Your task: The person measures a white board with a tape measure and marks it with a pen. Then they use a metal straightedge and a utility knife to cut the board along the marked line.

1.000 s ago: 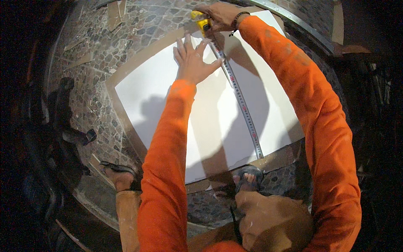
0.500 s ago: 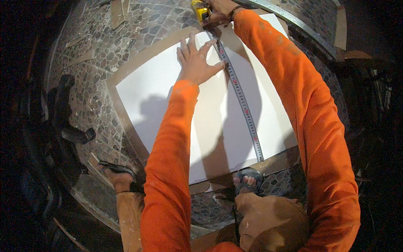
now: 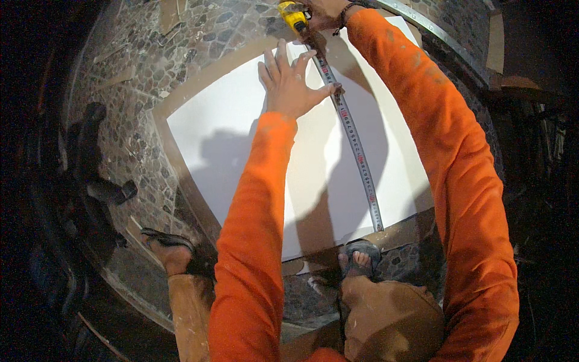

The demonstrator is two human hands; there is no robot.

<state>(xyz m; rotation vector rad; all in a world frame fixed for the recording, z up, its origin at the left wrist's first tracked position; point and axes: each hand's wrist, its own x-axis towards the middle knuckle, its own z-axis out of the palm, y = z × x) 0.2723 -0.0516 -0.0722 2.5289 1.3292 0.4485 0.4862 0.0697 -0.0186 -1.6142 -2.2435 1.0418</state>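
1. R hand (image 3: 326, 11) is gripping yellow tape-measure case (image 3: 293, 17), just past sheet's far edge.
2. L hand (image 3: 289, 92) is lying spread, fingers apart, thumb at printed silver blade (image 3: 355, 142).
3. Blade is running across flat white rectangular sheet (image 3: 202, 123), w/ brown cardboard (image 3: 401, 231) showing underneath.

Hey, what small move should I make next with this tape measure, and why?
Perhaps press the blade flat with your left hand: its thumb is at the blade, while your right hand holds the yellow case by the far edge of the white sheet and the blade runs roughly to the near edge.
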